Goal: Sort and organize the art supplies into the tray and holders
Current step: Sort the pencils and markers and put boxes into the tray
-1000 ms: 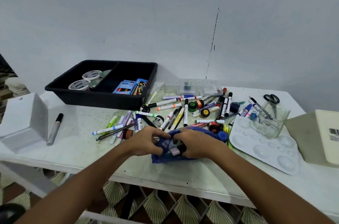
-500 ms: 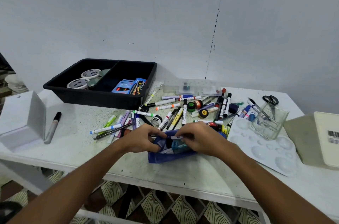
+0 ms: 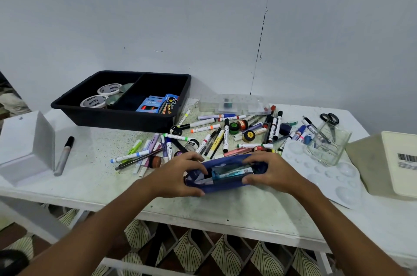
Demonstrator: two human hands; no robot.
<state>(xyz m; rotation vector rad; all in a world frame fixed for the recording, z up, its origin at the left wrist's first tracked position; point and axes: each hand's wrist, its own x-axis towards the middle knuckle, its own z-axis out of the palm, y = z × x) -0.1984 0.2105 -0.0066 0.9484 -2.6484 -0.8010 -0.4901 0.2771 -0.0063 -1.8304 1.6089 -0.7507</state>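
Both hands' grip [image 3: 225, 174] holds a blue pouch [image 3: 223, 184] on the speckled white table [image 3: 94, 176] by a grey wall [image 3: 158, 16]

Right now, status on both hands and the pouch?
Left hand and right hand grip blue pouch, mouth open. Loose markers crowd behind.

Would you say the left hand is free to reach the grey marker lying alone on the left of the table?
Probably not yet: the left hand grips the blue fabric pouch together with the right hand. The path to the grey marker looks unobstructed.
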